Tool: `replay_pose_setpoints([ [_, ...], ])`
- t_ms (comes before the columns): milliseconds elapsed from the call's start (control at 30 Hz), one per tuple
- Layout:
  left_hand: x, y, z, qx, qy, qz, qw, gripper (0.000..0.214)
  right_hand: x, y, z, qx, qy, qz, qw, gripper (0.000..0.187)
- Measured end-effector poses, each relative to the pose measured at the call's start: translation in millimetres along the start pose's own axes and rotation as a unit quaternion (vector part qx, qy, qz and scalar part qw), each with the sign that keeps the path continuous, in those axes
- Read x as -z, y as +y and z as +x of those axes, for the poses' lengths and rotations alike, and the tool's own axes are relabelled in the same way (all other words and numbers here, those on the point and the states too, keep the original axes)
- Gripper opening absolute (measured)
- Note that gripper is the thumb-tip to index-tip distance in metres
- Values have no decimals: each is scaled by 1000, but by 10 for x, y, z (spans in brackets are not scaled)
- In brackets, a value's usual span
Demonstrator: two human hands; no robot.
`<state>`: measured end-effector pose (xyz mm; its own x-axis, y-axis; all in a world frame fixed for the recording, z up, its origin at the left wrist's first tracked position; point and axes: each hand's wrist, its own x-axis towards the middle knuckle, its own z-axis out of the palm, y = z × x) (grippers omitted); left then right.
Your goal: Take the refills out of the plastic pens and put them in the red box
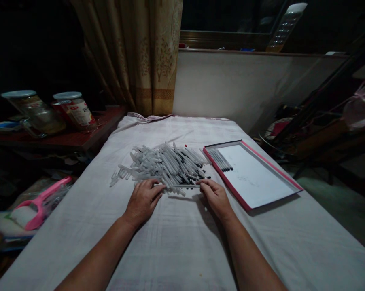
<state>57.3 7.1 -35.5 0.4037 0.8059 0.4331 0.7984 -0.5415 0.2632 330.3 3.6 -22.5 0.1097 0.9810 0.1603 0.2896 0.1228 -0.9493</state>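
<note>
A heap of translucent pen parts lies on the bed cover, with pen caps (pixel 122 171) at its left and pen barrels with dark ends (pixel 172 159) towards its right. My right hand (pixel 214 198) pinches one end of a slim pen (pixel 187 186), held level before the heap. The pen points left towards my left hand (pixel 144 200), whose thumb and fingers are closed together at the heap's near edge. What sits in that left pinch is too small to make out. To the right, a shallow red-edged box lid (pixel 261 186) holds a row of pens (pixel 220 159) along its left side.
Beneath everything spreads a pale checked cover (pixel 176 246). A tiny red piece (pixel 185 145) lies behind the heap. At left, a dark red table (pixel 79 139) carries lidded jars (pixel 76 111) and a glass mug (pixel 43 121). Below it is a pink-handled object (pixel 38 210).
</note>
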Motion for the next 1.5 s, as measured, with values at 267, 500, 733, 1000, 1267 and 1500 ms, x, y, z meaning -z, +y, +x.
replay_pose_setpoints([
  [267,40,51,-5,7,-5,-19,1000,13,-104,-51,-23,15,17,28,999,25],
  [500,135,64,-160,31,29,-93,995,30,-76,-163,-63,7,-19,48,999,23],
  [733,150,121,-191,100,25,-233,967,23,-143,-175,-104,3,-25,39,999,22],
  [1000,151,200,-183,90,9,-261,961,17,-187,-136,-121,6,-46,10,999,24],
  [1267,213,189,-135,227,-80,-389,889,28,-100,-117,-127,-16,-209,7,978,25],
  [1500,220,185,-104,277,-121,-493,815,39,-126,-131,-168,24,-239,-18,971,25],
])
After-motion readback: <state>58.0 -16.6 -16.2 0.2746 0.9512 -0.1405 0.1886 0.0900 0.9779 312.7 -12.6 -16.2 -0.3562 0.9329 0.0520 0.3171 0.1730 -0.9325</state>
